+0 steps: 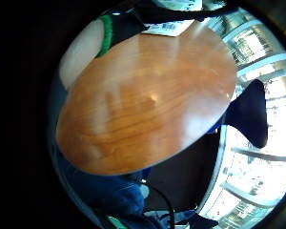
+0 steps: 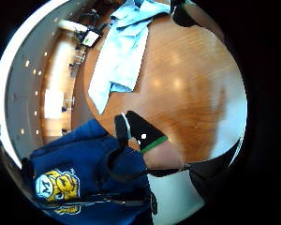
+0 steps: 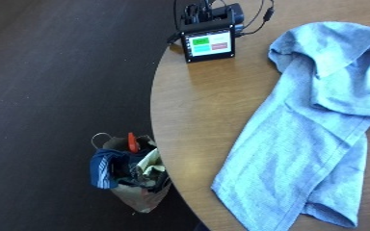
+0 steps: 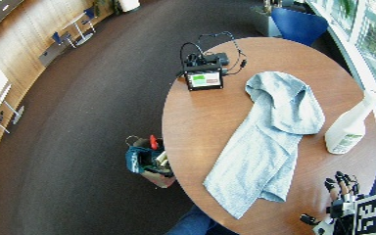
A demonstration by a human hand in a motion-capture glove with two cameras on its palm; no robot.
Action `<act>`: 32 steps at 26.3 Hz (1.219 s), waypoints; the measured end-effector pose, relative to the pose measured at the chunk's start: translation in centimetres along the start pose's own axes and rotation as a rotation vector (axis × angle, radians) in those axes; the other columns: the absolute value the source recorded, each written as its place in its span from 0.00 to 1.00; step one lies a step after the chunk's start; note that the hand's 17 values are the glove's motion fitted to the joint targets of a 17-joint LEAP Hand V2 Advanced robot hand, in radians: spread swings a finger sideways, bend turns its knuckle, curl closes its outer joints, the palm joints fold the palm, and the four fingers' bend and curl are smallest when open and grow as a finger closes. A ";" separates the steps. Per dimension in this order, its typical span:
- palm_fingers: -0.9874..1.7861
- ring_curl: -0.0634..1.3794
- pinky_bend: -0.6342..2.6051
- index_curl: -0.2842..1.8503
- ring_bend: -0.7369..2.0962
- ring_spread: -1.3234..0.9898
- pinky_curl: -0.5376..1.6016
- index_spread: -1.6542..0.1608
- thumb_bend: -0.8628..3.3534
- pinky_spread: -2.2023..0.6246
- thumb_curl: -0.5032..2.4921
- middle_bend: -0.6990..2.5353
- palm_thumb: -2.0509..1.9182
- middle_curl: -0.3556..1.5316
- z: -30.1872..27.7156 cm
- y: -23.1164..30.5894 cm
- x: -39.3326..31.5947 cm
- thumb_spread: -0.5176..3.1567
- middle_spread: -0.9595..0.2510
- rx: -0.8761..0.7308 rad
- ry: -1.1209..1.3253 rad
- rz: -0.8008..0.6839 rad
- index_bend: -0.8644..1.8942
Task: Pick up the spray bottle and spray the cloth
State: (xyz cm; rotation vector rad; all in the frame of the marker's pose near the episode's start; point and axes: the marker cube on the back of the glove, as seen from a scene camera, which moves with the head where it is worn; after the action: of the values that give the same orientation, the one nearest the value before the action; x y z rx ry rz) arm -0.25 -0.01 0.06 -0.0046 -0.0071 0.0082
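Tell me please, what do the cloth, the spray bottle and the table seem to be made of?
Cloth: light blue, soft woven or knitted fabric, probably cotton; it folds and wrinkles. Spray bottle: white plastic, slightly translucent, it seems, with a label. Table: wood or wood-look veneer, smooth and glossy; grain and light reflections show.
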 end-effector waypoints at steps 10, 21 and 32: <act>0.54 0.14 0.28 0.22 0.35 0.56 0.33 0.72 0.23 0.87 0.21 0.30 0.60 0.28 0.8 -0.7 -3.8 0.35 0.74 -0.012 -0.111 -0.066 0.39; 0.52 0.18 0.29 0.23 0.36 0.56 0.36 0.69 0.20 0.88 0.23 0.31 0.60 0.31 2.1 -3.5 -9.6 0.36 0.74 -0.056 -0.129 -0.266 0.36; 0.30 0.19 0.45 0.16 0.36 0.62 0.43 0.68 0.20 0.89 0.25 0.25 0.58 0.28 -0.1 -15.7 -7.9 0.35 0.87 0.052 -0.249 -0.096 0.31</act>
State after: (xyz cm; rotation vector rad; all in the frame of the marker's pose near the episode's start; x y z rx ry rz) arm -7.99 -15.73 -0.07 0.0490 -0.2558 -0.0873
